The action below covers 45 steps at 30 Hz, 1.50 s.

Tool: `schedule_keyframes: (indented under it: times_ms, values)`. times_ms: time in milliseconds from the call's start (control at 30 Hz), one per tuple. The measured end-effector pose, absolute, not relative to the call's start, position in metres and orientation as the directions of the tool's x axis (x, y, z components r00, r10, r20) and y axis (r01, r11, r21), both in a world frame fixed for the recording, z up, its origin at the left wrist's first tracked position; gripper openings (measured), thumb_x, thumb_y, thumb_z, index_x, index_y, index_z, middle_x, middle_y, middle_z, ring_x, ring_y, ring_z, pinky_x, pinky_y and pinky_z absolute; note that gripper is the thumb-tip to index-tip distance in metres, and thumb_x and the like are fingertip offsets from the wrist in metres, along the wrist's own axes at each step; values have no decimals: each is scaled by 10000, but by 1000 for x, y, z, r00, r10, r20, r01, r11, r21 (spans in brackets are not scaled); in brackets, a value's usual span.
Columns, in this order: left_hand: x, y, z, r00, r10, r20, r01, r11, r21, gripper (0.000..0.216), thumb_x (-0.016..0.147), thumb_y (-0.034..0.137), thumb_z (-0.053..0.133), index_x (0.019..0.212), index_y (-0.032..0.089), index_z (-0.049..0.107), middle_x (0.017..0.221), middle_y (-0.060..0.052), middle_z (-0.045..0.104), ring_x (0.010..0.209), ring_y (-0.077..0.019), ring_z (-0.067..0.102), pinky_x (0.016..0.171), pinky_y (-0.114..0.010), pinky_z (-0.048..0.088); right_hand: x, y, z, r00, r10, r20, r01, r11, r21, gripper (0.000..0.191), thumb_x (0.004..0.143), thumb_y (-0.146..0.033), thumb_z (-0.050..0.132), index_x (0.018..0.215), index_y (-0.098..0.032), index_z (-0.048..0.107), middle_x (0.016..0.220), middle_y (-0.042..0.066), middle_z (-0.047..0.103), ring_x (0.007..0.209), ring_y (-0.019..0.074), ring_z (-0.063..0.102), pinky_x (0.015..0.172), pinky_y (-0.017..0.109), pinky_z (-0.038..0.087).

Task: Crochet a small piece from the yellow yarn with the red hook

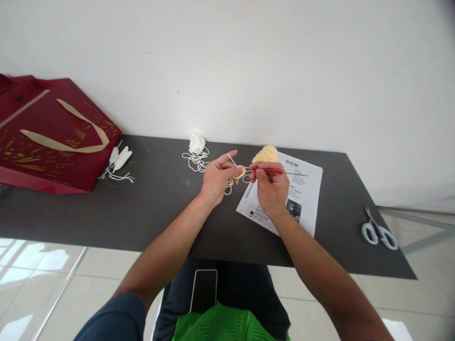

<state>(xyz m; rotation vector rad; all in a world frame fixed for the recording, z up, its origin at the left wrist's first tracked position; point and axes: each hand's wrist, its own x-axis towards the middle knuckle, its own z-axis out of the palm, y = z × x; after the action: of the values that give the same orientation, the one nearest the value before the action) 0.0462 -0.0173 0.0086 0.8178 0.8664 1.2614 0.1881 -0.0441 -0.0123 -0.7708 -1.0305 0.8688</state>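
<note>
Right hand (pixel 272 187) pinches the red-handled hook (pixel 275 171) crosswise.

The bare left forearm (pixel 170 241), below a dark-blue sleeve (pixel 113 317), and the bare right forearm (pixel 320 263) reach in over the near edge of the dark-grey flat surface (pixel 159 189), slanting towards each other. The left hand (pixel 216 180) pinches with its thumb, the index finger stretched towards the far edge. Just beside it, the right hand (pixel 272 187) grips with curled fingers, thumb pressed in.
</note>
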Motion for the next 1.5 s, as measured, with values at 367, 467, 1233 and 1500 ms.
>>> schedule_keyframes:
  times_ms: [367, 467, 1233, 1500]
  values:
    - [52, -23, 0, -122, 983, 141, -213, -164, 963, 537, 706, 154, 798, 1237, 186, 729, 664, 63, 651, 539, -70, 512, 566, -237, 414, 184, -57, -7, 330, 804, 495, 15, 520, -854, 55, 942, -268, 709, 961, -270, 657, 973, -1, 767, 651, 108, 651, 620, 292, 548]
    - [52, -24, 0, -133, 962, 240, -195, -263, 945, 463, 725, 141, 785, 1182, 212, 757, 680, 59, 650, 572, -73, 521, 598, -243, 429, 183, -54, -4, 356, 838, 414, -108, 477, -872, 86, 932, -274, 723, 946, -262, 639, 954, -9, 758, 623, 96, 633, 603, 279, 543]
    - [40, -14, 10, 241, 967, -83, -570, 210, 794, 424, 532, 117, 706, 948, 165, 771, 604, 13, 601, 514, -100, 456, 512, -257, 277, 189, -47, -7, 222, 893, 391, -312, 445, -840, 241, 886, -413, 779, 926, -285, 579, 904, -35, 729, 710, 130, 705, 661, 315, 608]
    - [44, -18, 3, 130, 990, 60, -508, 15, 861, 228, 633, 136, 782, 852, 193, 752, 675, 19, 623, 578, -80, 489, 574, -236, 348, 185, -45, -3, 224, 961, 161, -464, 250, -850, 257, 830, -427, 834, 893, -252, 656, 932, -21, 763, 721, 105, 725, 683, 256, 662]
